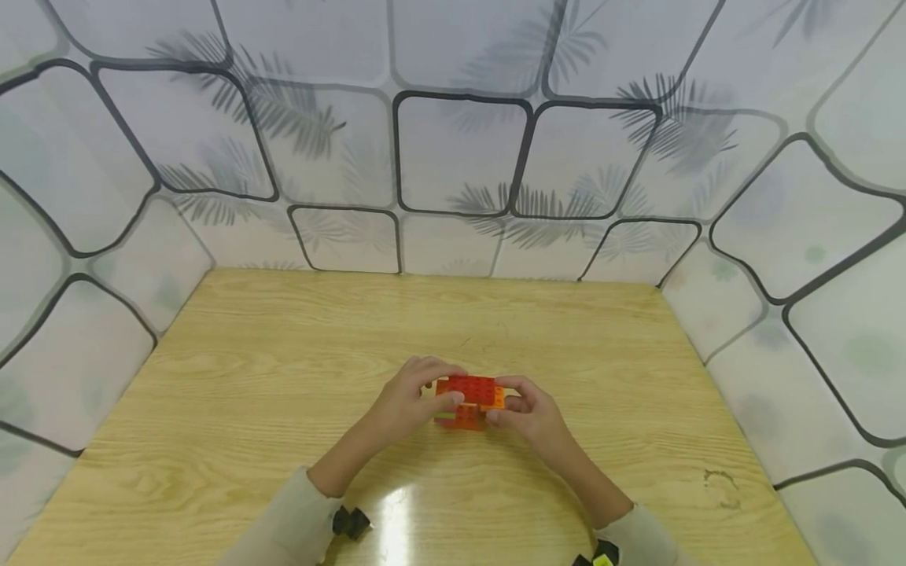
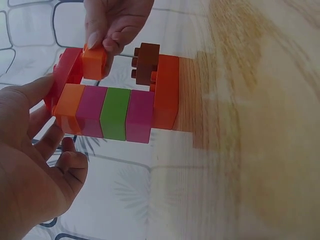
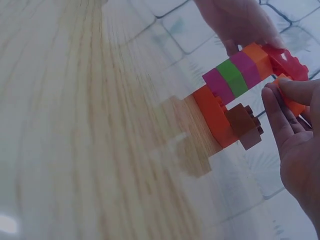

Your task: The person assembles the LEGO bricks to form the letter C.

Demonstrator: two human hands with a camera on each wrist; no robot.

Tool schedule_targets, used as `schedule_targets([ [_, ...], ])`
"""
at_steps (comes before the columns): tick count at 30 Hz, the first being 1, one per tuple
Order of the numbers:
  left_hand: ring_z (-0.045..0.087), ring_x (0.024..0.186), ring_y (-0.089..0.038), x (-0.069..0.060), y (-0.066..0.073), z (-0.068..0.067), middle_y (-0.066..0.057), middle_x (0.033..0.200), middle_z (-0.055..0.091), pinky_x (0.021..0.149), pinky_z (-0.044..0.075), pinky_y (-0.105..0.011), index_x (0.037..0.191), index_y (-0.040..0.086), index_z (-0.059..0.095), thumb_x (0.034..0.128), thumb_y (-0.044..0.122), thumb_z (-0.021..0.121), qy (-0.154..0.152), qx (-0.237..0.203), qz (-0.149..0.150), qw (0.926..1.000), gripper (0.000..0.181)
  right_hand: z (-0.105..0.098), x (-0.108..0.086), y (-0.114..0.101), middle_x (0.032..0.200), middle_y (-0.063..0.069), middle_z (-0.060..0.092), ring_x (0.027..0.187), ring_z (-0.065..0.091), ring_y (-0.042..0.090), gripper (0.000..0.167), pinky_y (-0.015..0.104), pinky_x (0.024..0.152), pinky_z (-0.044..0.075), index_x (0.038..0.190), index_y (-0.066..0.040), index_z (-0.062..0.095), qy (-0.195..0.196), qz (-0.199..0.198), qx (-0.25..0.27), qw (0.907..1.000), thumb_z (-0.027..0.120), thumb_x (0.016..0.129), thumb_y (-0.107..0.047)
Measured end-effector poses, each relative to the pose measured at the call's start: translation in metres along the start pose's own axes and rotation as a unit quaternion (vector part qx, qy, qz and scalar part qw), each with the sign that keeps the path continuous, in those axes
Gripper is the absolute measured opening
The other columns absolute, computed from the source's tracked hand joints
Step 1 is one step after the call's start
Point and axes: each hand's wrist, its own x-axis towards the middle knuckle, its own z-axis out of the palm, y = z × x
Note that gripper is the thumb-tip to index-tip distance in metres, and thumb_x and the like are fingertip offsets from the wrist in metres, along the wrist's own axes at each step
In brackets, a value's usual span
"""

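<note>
A toy brick structure stands on the table, with an orange-red base brick (image 2: 166,92) at the bottom. One side is a column of a magenta brick (image 2: 140,115), a green brick (image 2: 115,114), another magenta brick (image 2: 91,111) and an orange brick (image 2: 69,109). On the base's other side sits a brown brick (image 2: 148,64). A red brick (image 1: 474,388) lies across the top, and my left hand (image 1: 414,395) holds it by its left end. Between thumb and fingers, my right hand (image 1: 534,417) pinches a small orange brick (image 2: 94,64) at the red brick's other end, above the brown brick with a gap between.
The wood-grain table (image 1: 297,338) extends around the structure. Patterned white panels (image 1: 460,157) rise behind it and on both sides. Dark straps or mounts (image 1: 350,523) show at both wrists.
</note>
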Motion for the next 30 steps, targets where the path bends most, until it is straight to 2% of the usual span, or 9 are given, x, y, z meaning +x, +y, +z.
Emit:
schedule_targets([
  [5, 0.048, 0.101, -0.01, 0.001, -0.001, 0.0011, 0.017, 0.122, 0.064, 0.081, 0.045, -0.031, 0.125, 0.032, 0.069, 0.0924, 0.047, 0.069, 0.002, 0.005, 0.003, 1.0, 0.036, 0.0005, -0.0011, 0.0012, 0.108, 0.022, 0.07, 0.09, 0.072, 0.016, 0.052, 0.031, 0.083, 0.059, 0.133, -0.003, 0.053, -0.007, -0.028, 0.015, 0.9995, 0.077, 0.089, -0.016],
  [9, 0.052, 0.102, -0.016, 0.0011, -0.0007, 0.0008, 0.018, 0.122, 0.064, 0.08, 0.045, -0.033, 0.125, 0.033, 0.069, 0.0919, 0.047, 0.07, 0.006, 0.014, 0.01, 0.9998, 0.035, 0.0016, -0.0014, 0.0006, 0.117, 0.017, 0.067, 0.091, 0.072, 0.015, 0.051, 0.031, 0.084, 0.059, 0.133, -0.002, 0.052, -0.013, -0.038, 0.028, 0.9988, 0.076, 0.09, -0.014],
  [16, 0.052, 0.103, -0.013, 0.0, -0.0003, 0.0011, 0.017, 0.122, 0.066, 0.08, 0.048, -0.038, 0.124, 0.033, 0.07, 0.0919, 0.046, 0.071, 0.018, 0.049, 0.021, 0.9984, 0.035, 0.0029, -0.0001, 0.0006, 0.117, 0.013, 0.068, 0.091, 0.074, 0.018, 0.05, 0.034, 0.083, 0.06, 0.131, 0.0, 0.052, -0.013, -0.038, 0.048, 0.998, 0.077, 0.089, -0.013],
  [25, 0.054, 0.103, -0.021, 0.0006, 0.0008, -0.0008, 0.016, 0.123, 0.065, 0.078, 0.046, -0.035, 0.125, 0.032, 0.07, 0.0937, 0.049, 0.067, 0.002, 0.055, 0.02, 0.9983, 0.036, 0.0028, 0.0001, 0.0, 0.119, 0.01, 0.068, 0.092, 0.074, 0.02, 0.051, 0.035, 0.083, 0.06, 0.13, 0.0, 0.053, 0.002, -0.018, 0.052, 0.9985, 0.078, 0.088, -0.013],
  [30, 0.052, 0.105, -0.011, 0.0029, 0.0013, -0.0022, 0.018, 0.125, 0.065, 0.08, 0.046, -0.036, 0.127, 0.032, 0.07, 0.0941, 0.051, 0.066, -0.007, 0.07, 0.014, 0.9974, 0.038, 0.0014, -0.0002, -0.0007, 0.121, 0.01, 0.067, 0.092, 0.074, 0.021, 0.051, 0.038, 0.085, 0.06, 0.13, 0.002, 0.052, -0.001, -0.019, 0.062, 0.9979, 0.077, 0.089, -0.013],
])
